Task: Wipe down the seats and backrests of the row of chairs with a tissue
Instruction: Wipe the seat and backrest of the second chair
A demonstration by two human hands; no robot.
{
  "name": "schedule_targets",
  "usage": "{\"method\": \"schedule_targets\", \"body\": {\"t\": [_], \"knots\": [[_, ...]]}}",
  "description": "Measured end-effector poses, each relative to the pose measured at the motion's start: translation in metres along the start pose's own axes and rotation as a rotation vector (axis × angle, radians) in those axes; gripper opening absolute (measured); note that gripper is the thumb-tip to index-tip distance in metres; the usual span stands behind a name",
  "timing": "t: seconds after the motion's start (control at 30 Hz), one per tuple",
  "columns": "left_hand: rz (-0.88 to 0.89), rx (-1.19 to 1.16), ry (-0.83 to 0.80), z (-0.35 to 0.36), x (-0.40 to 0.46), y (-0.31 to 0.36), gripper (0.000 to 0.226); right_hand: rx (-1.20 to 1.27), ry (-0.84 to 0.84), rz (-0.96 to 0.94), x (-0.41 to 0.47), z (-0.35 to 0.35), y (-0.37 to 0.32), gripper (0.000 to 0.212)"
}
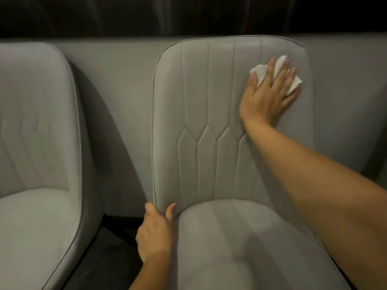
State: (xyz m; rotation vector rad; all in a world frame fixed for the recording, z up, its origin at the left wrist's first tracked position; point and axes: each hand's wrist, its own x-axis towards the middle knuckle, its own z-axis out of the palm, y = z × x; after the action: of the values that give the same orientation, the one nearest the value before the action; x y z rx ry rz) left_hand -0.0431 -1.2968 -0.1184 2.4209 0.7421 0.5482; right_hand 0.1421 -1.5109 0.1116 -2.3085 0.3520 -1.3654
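Wiping tool: a white crumpled tissue (278, 74) lies flat against the upper right part of the backrest (211, 114), and parts of it show between and beyond the fingers that cover it.
Right hand: the right hand (270, 95) presses the tissue on the backrest with spread, nearly straight fingers; the palm also touches the grey cover. The bare forearm reaches in from the lower right corner and crosses over the seat.
Left hand: the left hand (156, 229) grips the lower left edge of the same backrest, just where it meets the seat. The thumb lies on the front face and the other fingers curl round behind the edge, so they are mostly hidden.
Chair in work: the middle chair (209, 206) is grey, with a leather-like cover. Its backrest has vertical stitched lines in the upper half and pointed, arrow-like stitched panels in the lower half, and a thin piping runs along its rim.
Seat: the seat (230, 237) below is smooth, with faint stripes, and a shadow of the arm falls on it.
Neighbour: a second grey chair (37, 143) of the same kind stands to the left, apart from the first one, with a gap between them.
Background: a plain grey wall (125, 84) rises behind both chairs, and above it runs a dark band (188, 15).
Floor: the dark floor (109, 248) shows in the gap between the chairs.
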Motion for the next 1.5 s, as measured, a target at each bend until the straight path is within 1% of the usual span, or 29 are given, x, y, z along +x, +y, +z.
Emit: {"method": "schedule_targets", "body": {"t": [0.03,0.07,0.13,0.23,0.3,0.43,0.5,0.57,0.63,0.7,0.77,0.8,0.9,0.93,0.97,1.07,1.1,1.13,1.2,1.27,1.33,1.43,1.5], "knots": [[0.009,-0.001,0.002,0.001,0.000,-0.001,0.052,0.018,-0.019,0.046,-0.010,0.004,-0.021,0.069],[0.016,-0.003,0.004,0.002,-0.001,-0.003,0.052,0.038,-0.045,0.053,-0.022,0.008,-0.040,0.069],[0.011,-0.004,0.004,0.003,0.000,-0.005,0.051,0.123,-0.110,-0.040,-0.054,0.019,-0.078,0.068],[-0.003,-0.007,0.001,0.004,0.001,-0.003,0.050,0.265,-0.197,-0.366,-0.115,0.027,-0.122,0.063],[-0.008,-0.020,-0.006,0.005,0.003,-0.004,0.050,0.276,-0.201,-0.585,-0.143,0.032,-0.127,0.059],[0.010,-0.030,0.024,0.005,0.003,-0.008,0.050,0.216,-0.125,-0.955,-0.137,0.041,-0.088,0.057],[0.031,-0.034,0.037,0.004,0.002,-0.008,0.050,0.130,-0.108,-1.121,-0.122,0.043,-0.057,0.057],[0.047,-0.023,0.035,0.005,0.003,-0.010,0.050,-0.001,-0.101,-1.203,-0.100,0.040,-0.020,0.056],[0.051,-0.025,0.038,0.006,0.002,-0.012,0.050,-0.159,-0.089,-1.243,-0.072,0.033,0.021,0.057],[0.051,-0.036,0.047,0.007,0.002,-0.011,0.050,-0.285,-0.055,-1.222,-0.044,0.021,0.062,0.058],[0.054,-0.043,0.054,0.007,0.001,-0.010,0.050,-0.360,-0.026,-1.144,-0.023,0.007,0.097,0.062],[0.061,-0.042,0.055,0.007,0.001,-0.009,0.050,-0.394,-0.039,-1.093,-0.017,0.001,0.110,0.065],[0.073,-0.056,0.056,0.007,0.000,-0.010,0.050,-0.423,-0.106,-0.936,-0.018,-0.006,0.116,0.069],[0.072,-0.056,0.056,0.007,0.000,-0.011,0.050,-0.397,-0.116,-0.839,-0.025,-0.005,0.109,0.069],[0.068,-0.053,0.053,0.007,0.001,-0.010,0.050,-0.357,-0.118,-0.702,-0.035,-0.001,0.099,0.069],[0.049,-0.037,0.045,0.008,0.000,-0.007,0.051,-0.160,-0.106,-0.217,-0.081,0.013,0.052,0.067],[0.051,-0.029,0.045,0.007,-0.001,-0.007,0.052,-0.082,-0.120,-0.090,-0.096,0.018,0.032,0.066],[0.052,-0.022,0.045,0.007,-0.001,-0.007,0.053,-0.008,-0.145,0.002,-0.112,0.022,0.009,0.067],[0.050,-0.013,0.042,0.006,0.000,-0.005,0.053,0.131,-0.202,0.087,-0.143,0.030,-0.034,0.069],[0.047,-0.004,0.041,0.005,0.000,-0.004,0.052,0.295,-0.251,0.041,-0.174,0.035,-0.069,0.070],[0.041,-0.006,0.032,0.005,0.001,-0.005,0.051,0.421,-0.332,-0.098,-0.203,0.035,-0.087,0.068],[0.036,-0.018,0.038,0.006,0.001,-0.008,0.051,0.393,-0.422,-0.352,-0.218,0.035,-0.067,0.065],[0.032,-0.015,0.042,0.007,0.001,-0.008,0.052,0.292,-0.417,-0.591,-0.213,0.036,-0.040,0.063]]}}
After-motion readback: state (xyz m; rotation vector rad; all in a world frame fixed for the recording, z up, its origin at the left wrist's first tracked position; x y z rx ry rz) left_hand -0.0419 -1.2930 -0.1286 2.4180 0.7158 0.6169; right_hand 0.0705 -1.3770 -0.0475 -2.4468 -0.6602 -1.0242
